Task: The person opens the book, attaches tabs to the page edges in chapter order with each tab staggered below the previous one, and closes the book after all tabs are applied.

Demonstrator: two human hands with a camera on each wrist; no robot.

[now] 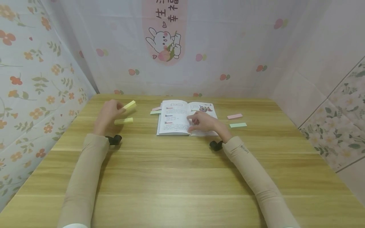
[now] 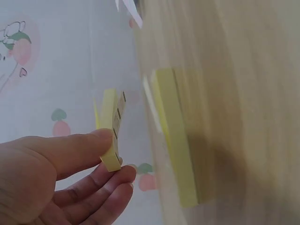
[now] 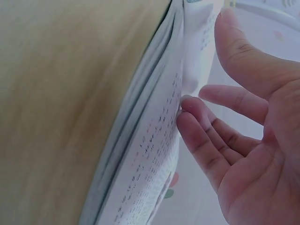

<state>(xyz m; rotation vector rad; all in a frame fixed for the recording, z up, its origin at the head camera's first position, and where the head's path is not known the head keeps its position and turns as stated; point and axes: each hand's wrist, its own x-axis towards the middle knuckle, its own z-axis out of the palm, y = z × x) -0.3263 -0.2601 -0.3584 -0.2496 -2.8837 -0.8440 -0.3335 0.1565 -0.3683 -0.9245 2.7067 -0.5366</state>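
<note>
Left hand (image 1: 109,110) pinches one yellow pad (image 1: 129,104), layers splayed, near the far left corner of the table (image 1: 176,177); a slack hold could shed a layer. Right hand (image 1: 204,121), fingers parted, touches the book (image 1: 172,115) towards the far edge; lifting could lose the place.

On the table (image 1: 182,190), toward the back edge and before a cloth backdrop (image 1: 114,63), an open book (image 1: 174,117). Over its right page, the right hand (image 1: 203,121). Right of the book, a rear strip (image 1: 234,116) and, just before it, a front strip (image 1: 238,125). Out past the book's left edge, two tabs (image 1: 156,109), possibly tucked beneath, with the overlap hidden. Farther left, in the left hand (image 1: 108,112), a note pad (image 1: 130,104), behind a second pad (image 1: 124,121) on the table.
</note>
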